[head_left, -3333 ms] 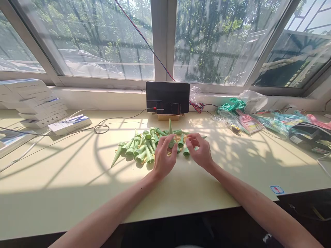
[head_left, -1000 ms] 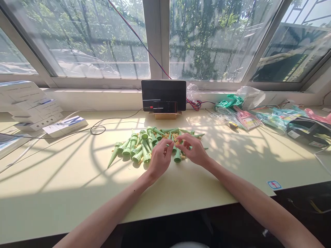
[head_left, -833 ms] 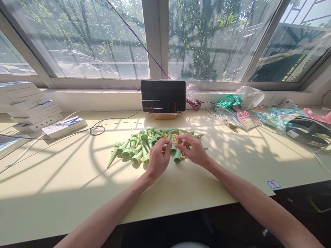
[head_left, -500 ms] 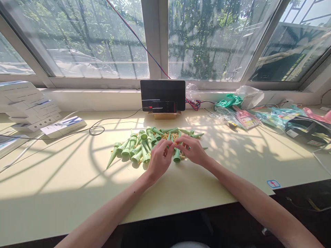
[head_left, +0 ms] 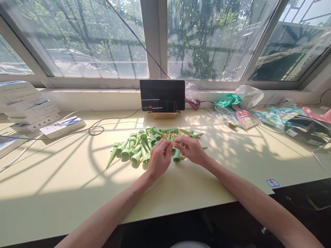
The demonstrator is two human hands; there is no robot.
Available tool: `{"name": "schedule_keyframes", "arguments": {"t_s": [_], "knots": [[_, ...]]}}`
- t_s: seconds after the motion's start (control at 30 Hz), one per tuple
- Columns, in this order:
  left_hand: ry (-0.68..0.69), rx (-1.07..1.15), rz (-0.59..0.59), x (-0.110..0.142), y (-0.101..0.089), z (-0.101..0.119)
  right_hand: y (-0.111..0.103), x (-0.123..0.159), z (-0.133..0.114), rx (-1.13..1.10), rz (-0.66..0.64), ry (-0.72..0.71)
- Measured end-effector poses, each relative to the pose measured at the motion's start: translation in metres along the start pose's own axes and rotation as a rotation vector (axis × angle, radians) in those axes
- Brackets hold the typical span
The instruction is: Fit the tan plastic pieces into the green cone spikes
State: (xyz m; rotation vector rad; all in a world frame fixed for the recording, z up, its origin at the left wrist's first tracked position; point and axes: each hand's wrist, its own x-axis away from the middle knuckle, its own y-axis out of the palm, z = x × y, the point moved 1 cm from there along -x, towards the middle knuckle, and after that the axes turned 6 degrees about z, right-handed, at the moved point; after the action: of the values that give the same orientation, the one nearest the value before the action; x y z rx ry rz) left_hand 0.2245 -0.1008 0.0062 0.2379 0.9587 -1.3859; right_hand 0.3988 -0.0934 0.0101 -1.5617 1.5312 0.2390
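Observation:
A heap of green hollow plastic spikes lies on the table, with small tan pegs scattered among them. Over its right part, my left hand is closed in a pinch; what its fingertips hold is too small to make out. My right hand pinches close beside it, the two sets of fingertips nearly meeting. A small yellowish piece shows at the right fingertips. One green spike lies just below, between both hands.
Behind the heap, a dark tablet and a phone lean on a small stand. White boxes and cables occupy the left side. Plastic bags and a black pouch lie at right, above the table's front edge.
The fingertips have shifted only slightly, and a little more of the yellowish piece shows between them. The heap has not visibly changed.

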Motion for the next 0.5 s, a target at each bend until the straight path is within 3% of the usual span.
{"name": "schedule_keyframes", "arguments": {"t_s": [0.2, 0.4, 0.5], "knots": [[-0.103, 0.051, -0.011, -0.0012, -0.0022, 0.0058, 0.0, -0.0003, 0.0003, 0.016, 0.007, -0.004], [-0.227, 0.144, 0.074, -0.0027, -0.0049, 0.0098, -0.002, -0.0022, 0.0013, 0.08, 0.097, 0.034], [-0.176, 0.074, -0.026, 0.0018, 0.0002, 0.0076, -0.005, -0.0036, 0.0018, 0.08, 0.157, 0.081]]}}
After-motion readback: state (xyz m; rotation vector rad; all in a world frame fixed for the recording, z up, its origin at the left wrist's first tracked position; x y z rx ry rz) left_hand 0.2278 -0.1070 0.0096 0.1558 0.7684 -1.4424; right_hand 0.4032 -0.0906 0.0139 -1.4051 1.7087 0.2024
